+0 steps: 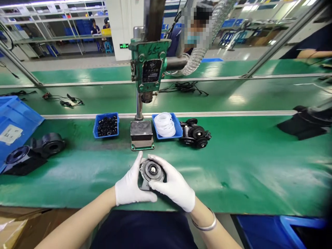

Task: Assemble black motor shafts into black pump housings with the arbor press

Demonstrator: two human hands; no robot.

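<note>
Both hands, in white gloves, meet at the near edge of the green tabletop (pixel 233 166), at about six o'clock in the view, around a round dark motor part (pixel 152 170) with a pale hub at its centre. The left hand (pixel 132 186) cups the part from its nine o'clock side, thumb raised along the rim and fingers curled under; the right hand (pixel 173 185) closes over it from three o'clock, fingers bent across the upper and lower rim. Both are partly closed on the part, which sits between the palms just above the tabletop; whether it touches the surface cannot be told. At twelve o'clock from the part, near it, stands a green bench press (pixel 147 65) on a column, with its metal base block (pixel 141 134) on the tabletop. At eleven o'clock, just beside the block, a small blue tray (pixel 97 125) holds black rings; at one o'clock another blue tray (pixel 176 121) holds white rings, and touching its right side is a black assembly (pixel 195 133). Far off at nine o'clock lie two black housings (pixel 38 150) against a large blue bin (pixel 15 117). A person in a dark top (pixel 173 41) stands behind the press, across the conveyor.
</note>
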